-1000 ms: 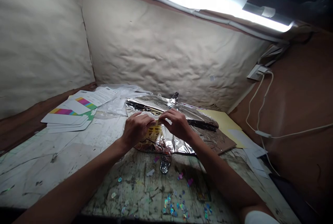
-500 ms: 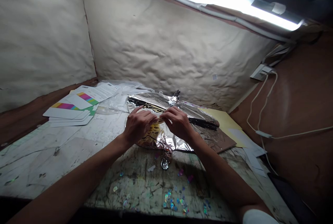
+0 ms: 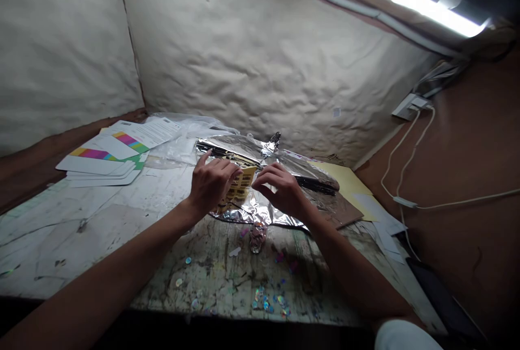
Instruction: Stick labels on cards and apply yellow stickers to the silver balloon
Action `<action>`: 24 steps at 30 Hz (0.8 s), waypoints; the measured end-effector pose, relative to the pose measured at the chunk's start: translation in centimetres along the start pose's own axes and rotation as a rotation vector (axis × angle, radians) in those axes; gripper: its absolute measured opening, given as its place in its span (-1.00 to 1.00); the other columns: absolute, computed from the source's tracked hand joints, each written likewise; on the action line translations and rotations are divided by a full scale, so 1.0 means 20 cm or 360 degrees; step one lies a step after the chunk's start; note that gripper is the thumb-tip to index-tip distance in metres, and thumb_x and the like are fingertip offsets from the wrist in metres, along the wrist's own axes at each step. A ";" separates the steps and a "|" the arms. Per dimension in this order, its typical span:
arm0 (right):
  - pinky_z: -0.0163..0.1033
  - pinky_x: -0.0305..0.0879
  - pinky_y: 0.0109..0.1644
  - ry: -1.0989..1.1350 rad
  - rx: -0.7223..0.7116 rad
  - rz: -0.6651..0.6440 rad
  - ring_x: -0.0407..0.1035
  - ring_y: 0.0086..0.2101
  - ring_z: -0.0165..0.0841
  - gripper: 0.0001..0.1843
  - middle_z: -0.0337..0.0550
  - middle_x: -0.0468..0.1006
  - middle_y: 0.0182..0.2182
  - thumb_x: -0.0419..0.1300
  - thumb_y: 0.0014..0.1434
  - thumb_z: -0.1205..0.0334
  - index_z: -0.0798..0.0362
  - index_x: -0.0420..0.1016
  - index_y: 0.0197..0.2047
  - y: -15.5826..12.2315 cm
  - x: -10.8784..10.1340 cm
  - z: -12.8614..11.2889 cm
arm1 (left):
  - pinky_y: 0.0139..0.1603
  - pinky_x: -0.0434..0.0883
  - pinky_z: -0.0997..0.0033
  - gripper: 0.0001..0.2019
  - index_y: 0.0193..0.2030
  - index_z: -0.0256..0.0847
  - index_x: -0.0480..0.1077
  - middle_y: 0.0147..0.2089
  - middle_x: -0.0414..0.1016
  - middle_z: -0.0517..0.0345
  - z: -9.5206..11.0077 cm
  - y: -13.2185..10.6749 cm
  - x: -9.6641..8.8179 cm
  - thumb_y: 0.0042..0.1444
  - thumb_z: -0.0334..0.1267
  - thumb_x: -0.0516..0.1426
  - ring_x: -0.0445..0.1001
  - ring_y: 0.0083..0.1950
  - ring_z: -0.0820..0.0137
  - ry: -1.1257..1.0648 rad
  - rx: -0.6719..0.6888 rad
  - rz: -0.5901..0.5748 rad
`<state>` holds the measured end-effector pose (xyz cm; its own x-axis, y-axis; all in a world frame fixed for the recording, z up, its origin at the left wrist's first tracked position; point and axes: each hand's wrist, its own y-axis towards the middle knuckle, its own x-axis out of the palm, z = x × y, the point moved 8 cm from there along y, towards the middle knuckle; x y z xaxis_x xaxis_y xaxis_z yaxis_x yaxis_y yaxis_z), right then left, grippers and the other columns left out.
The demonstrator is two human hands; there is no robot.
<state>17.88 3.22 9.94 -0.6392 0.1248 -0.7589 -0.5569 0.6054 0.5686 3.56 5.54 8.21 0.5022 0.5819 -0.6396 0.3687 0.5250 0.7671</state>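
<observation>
In the head view my left hand (image 3: pixel 211 181) is closed on a small yellow sheet printed with rows of dark marks (image 3: pixel 242 181), perhaps a sticker sheet. The sheet is tilted up, its lower part over the silver foil. My right hand (image 3: pixel 280 186) is just right of the sheet, thumb and fingers pinched together; anything between the tips is too small to make out. Under both hands lies a flattened, folded silver foil balloon (image 3: pixel 270 213). One of its foil tabs (image 3: pixel 258 236) points toward me, and another stands up at the far side.
White cards with coloured stripes (image 3: pixel 101 163) lie fanned at the left beside clear plastic bags (image 3: pixel 174 141). Round sequins (image 3: pixel 268 301) are scattered along the near table edge. Brown board (image 3: pixel 345 212) and yellow paper (image 3: pixel 337 171) lie at right, near a white cable (image 3: pixel 402 202).
My fingertips were together over the foil; now they are apart, and the yellow sheet is raised and more visible by my left hand. The camera view has shifted slightly.
</observation>
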 end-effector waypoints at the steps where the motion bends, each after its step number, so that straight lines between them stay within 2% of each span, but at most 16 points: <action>1: -0.13 0.32 -0.07 0.0152 0.0151 -0.0035 0.39 -0.22 -0.29 -0.84 -0.12 0.56 -0.29 0.20 0.26 0.14 0.01 0.54 -0.26 -0.03 0.00 0.04 | 0.26 0.15 -0.01 -0.77 -0.26 -0.19 0.50 -0.33 0.55 0.12 0.00 0.00 0.00 0.29 -0.23 0.03 0.49 -0.25 0.30 -0.0011 0.0001 0.0008; 3: -0.18 0.37 -0.15 0.0523 0.0510 -0.0139 0.44 -0.29 -0.32 -0.78 -0.14 0.56 -0.33 0.28 0.17 0.06 0.06 0.53 -0.27 -0.11 0.03 0.17 | 0.27 0.14 -0.04 -0.78 -0.25 -0.19 0.51 -0.32 0.56 0.10 0.01 0.00 0.00 0.28 -0.24 0.04 0.50 -0.23 0.29 -0.0043 0.0038 0.0010; 6: -0.30 0.36 -0.40 0.1087 0.1012 -0.0484 0.45 -0.48 -0.38 -0.57 -0.22 0.53 -0.46 0.40 -0.01 0.01 0.11 0.47 -0.18 -0.26 0.17 0.34 | 0.27 0.14 -0.03 -0.79 -0.24 -0.17 0.52 -0.32 0.56 0.12 0.04 0.00 0.01 0.27 -0.26 0.05 0.49 -0.23 0.30 -0.0060 0.0150 -0.0005; 9: -0.39 0.30 -0.57 0.1382 0.1305 -0.0755 0.44 -0.58 -0.40 -0.44 -0.28 0.52 -0.51 0.44 -0.08 0.04 0.10 0.38 -0.07 -0.36 0.30 0.42 | 0.26 0.16 0.01 -0.81 -0.22 -0.16 0.52 -0.32 0.56 0.13 0.06 -0.01 0.02 0.26 -0.27 0.06 0.49 -0.24 0.32 -0.0039 0.0215 -0.0026; 12: -0.40 0.33 -0.58 0.1456 0.1392 -0.0807 0.47 -0.57 -0.39 -0.41 -0.25 0.55 -0.46 0.45 -0.09 0.07 0.08 0.35 -0.05 -0.38 0.34 0.44 | 0.26 0.16 0.01 -0.81 -0.22 -0.16 0.51 -0.31 0.57 0.13 0.06 -0.01 0.03 0.27 -0.26 0.05 0.49 -0.24 0.32 -0.0011 0.0221 -0.0047; 18: -0.39 0.38 -0.56 0.1391 0.1348 -0.0910 0.48 -0.55 -0.40 -0.45 -0.25 0.54 -0.46 0.45 -0.07 0.08 0.08 0.39 -0.06 -0.36 0.34 0.41 | 0.27 0.17 0.01 -0.81 -0.21 -0.16 0.51 -0.29 0.58 0.15 0.06 -0.01 0.03 0.27 -0.24 0.06 0.49 -0.24 0.32 0.0010 0.0232 -0.0041; 24: -0.45 0.24 -0.65 0.1128 0.1384 -0.0938 0.39 -0.63 -0.47 -0.53 -0.29 0.54 -0.48 0.39 0.01 0.13 0.04 0.39 -0.04 -0.38 0.36 0.43 | 0.27 0.16 0.02 -0.82 -0.21 -0.15 0.51 -0.30 0.58 0.16 0.05 -0.01 0.04 0.27 -0.23 0.07 0.49 -0.24 0.31 0.0025 0.0223 -0.0016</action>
<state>21.98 6.23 -2.57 -0.7065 -0.6226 -0.3365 -0.4937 0.7742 -0.3960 4.66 5.26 7.61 0.4858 0.5874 -0.6473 0.4802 0.4395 0.7592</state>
